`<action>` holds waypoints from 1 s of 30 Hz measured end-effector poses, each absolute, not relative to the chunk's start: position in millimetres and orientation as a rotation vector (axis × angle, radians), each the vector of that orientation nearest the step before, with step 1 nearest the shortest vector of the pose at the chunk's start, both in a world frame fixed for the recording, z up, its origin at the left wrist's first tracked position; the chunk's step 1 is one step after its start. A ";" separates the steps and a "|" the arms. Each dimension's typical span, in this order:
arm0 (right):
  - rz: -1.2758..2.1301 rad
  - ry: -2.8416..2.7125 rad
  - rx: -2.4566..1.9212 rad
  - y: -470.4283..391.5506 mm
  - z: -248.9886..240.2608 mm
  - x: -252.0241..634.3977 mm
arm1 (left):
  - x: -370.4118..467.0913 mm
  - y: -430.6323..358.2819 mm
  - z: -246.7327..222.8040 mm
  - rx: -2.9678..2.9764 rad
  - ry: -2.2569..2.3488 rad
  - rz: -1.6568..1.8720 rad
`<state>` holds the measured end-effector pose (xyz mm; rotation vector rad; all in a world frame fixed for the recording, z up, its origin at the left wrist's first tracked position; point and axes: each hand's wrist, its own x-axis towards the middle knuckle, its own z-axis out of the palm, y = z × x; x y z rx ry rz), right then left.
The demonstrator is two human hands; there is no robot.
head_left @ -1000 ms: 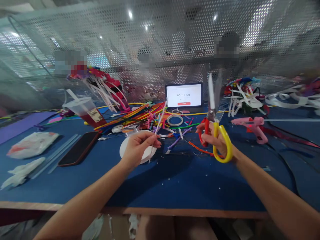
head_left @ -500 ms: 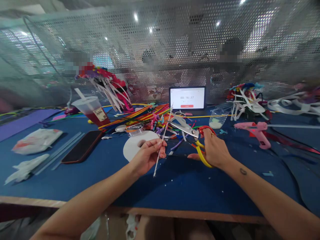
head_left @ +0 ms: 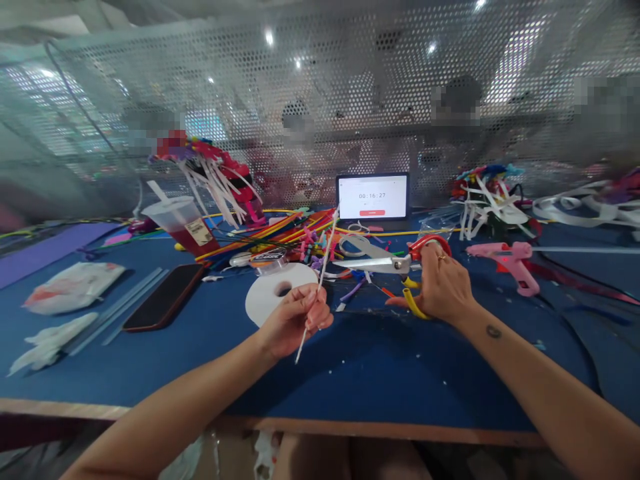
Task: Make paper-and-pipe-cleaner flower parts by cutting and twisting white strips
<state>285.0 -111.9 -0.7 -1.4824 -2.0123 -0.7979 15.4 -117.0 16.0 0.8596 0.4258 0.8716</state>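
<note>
Above the middle of the blue-topped counter (head_left: 375, 390), a thin, twisted white cord (head_left: 326, 259) slants up and away from the brown front edge; the left hand (head_left: 301, 319) pinches it low down between thumb and fingers. Just to its right, the large scissors (head_left: 399, 265), with silver blades and red and yellow handles, stand parted, points toward the cord; the right hand (head_left: 445, 283) is curled round the handles; whether the blades touch the cord, I cannot tell.

Partly behind the left hand lies a flat white disc (head_left: 261, 295) with a hole in it; beyond it, a tangled heap of coloured fuzzy stems (head_left: 265, 237) crowds the space toward the back edge, where a lit black-framed tablet (head_left: 373, 196) stands; a short purple strip (head_left: 354, 290) lies below the scissors.

Toward the left edge sit a dark phone in a brown case (head_left: 163, 298), clear slender sticks (head_left: 120, 308), a white-and-red plastic packet (head_left: 75, 287) and a tilted clear cup of red drink (head_left: 187, 230); toward the right edge lies a pink glue gun (head_left: 517, 261), its black cable (head_left: 575, 340) trailing toward the front; a perforated metal screen (head_left: 345, 93) rises behind everything.
</note>
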 end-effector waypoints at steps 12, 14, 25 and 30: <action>-0.996 -1.899 -1.440 -107.9 -0.6 292.4 | 15.9 -120.1 15.6 0.849 0.346 0.829; -0.999 -1.893 -1.436 -108.0 -0.4 291.2 | 16.0 -120.5 15.7 0.849 0.335 0.826; -1.022 -1.852 -1.447 -108.4 2.8 294.6 | 15.1 -120.5 15.9 0.850 0.321 0.826; -1.055 -1.871 -1.432 -107.8 1.7 294.8 | 16.2 -121.6 15.8 0.852 0.344 0.822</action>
